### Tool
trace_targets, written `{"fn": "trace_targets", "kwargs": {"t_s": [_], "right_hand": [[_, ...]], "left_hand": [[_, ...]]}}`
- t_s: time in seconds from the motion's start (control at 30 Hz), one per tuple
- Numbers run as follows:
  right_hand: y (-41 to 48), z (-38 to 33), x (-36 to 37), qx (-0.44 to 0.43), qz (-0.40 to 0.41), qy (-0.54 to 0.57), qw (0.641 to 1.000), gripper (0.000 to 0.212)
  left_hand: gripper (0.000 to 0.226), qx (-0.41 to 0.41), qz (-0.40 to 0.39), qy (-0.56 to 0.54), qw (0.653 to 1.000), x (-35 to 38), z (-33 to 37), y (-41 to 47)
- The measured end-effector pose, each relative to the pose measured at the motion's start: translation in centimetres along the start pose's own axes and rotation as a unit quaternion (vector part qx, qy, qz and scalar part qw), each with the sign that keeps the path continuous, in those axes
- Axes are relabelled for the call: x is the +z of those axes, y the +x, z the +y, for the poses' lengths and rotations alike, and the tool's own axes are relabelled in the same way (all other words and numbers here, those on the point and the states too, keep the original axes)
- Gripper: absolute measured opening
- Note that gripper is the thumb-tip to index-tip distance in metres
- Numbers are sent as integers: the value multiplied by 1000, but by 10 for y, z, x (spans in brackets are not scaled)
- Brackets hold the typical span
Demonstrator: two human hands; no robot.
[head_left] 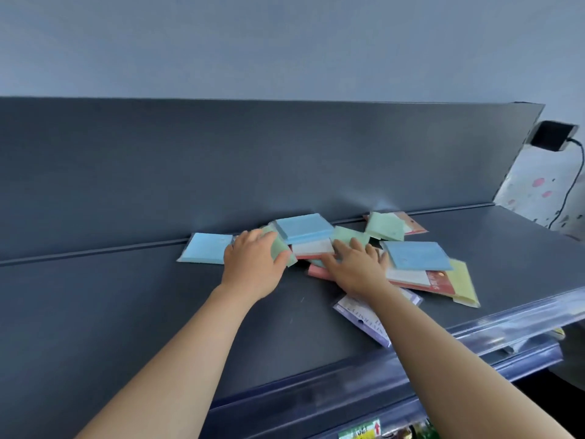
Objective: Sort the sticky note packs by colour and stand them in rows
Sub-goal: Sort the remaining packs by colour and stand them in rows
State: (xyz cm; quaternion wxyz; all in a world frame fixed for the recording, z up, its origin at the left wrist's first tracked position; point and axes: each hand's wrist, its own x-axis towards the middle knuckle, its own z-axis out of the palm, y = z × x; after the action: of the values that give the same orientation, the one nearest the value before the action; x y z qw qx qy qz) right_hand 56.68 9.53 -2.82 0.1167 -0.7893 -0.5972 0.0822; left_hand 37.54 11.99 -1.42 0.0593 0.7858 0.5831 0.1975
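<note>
Sticky note packs lie in a loose heap on a dark shelf [126,312]. A blue pack [205,248] lies flat at the left, another blue pack [304,228] tops the middle, a third blue one [418,255] sits at the right. Green packs [384,226] rest near the back panel, a yellow pack [463,280] at the far right, a pink one [318,272] under my right hand. My left hand [253,264] grips a green pack [280,248]. My right hand [357,269] lies spread flat on the heap. A purple-white pack [364,318] shows beneath my right forearm.
The shelf's upright back panel [253,160] stands right behind the heap. A clear price strip [522,315] runs along the front edge. A black adapter with a cable [552,136] hangs on the wall at the right. More goods show on a lower shelf [361,430].
</note>
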Motion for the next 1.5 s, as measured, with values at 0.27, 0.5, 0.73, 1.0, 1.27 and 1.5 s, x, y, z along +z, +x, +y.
{"fn": "trace_targets", "kwargs": {"t_s": [0.27, 0.5, 0.73, 1.0, 1.27, 1.5], "right_hand": [[-5, 52, -33, 36, 91, -26, 995, 54], [-19, 80, -25, 143, -14, -1, 990, 63], [-27, 41, -4, 91, -3, 22, 996, 58], [-30, -12, 9, 26, -41, 57, 997, 53], [-20, -42, -11, -31, -89, 156, 983, 64], [1, -93, -6, -164, -13, 99, 981, 48]], "left_hand": [[57, 18, -37, 27, 999, 17, 29, -3], [69, 30, -78, 74, 994, 26, 45, -12], [70, 1, -100, 82, 992, 19, 25, -20], [61, -47, -79, 44, 995, -3, -19, -34], [55, -75, -60, -43, 994, -34, -55, -44], [48, -197, 30, -6, 980, -52, -88, -41]]}}
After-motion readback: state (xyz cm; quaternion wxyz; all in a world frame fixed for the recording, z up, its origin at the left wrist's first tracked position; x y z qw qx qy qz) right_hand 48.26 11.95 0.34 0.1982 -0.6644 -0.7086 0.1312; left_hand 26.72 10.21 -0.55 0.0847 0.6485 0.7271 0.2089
